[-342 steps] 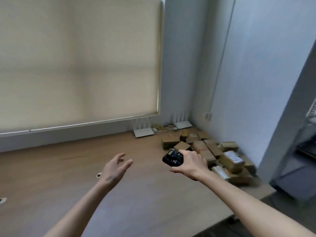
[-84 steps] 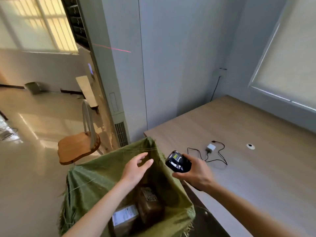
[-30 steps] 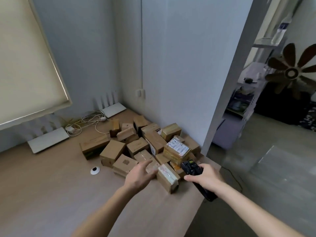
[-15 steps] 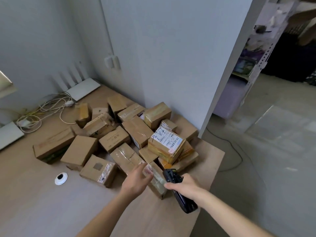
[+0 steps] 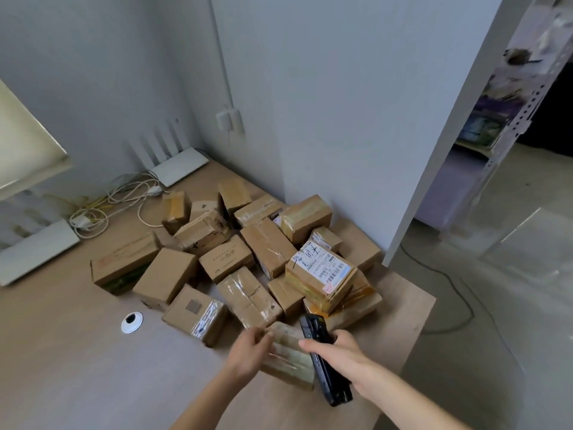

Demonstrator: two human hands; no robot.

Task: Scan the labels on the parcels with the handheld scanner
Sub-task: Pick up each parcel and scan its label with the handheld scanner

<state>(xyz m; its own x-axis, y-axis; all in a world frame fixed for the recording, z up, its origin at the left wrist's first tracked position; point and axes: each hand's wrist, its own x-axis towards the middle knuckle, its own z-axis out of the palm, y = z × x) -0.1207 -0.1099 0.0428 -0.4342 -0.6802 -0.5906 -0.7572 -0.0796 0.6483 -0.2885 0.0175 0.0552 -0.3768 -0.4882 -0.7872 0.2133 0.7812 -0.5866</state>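
Head view: parcels [image 5: 269, 252] beside routers [image 5: 178, 166]

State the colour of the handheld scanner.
Black; the handheld scanner shows in the head view.

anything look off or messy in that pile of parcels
The parcels lie jumbled at all angles rather than stacked. The labelled box sits tilted atop others near the desk edge, and tangled cables sprawl behind. No visible damage.
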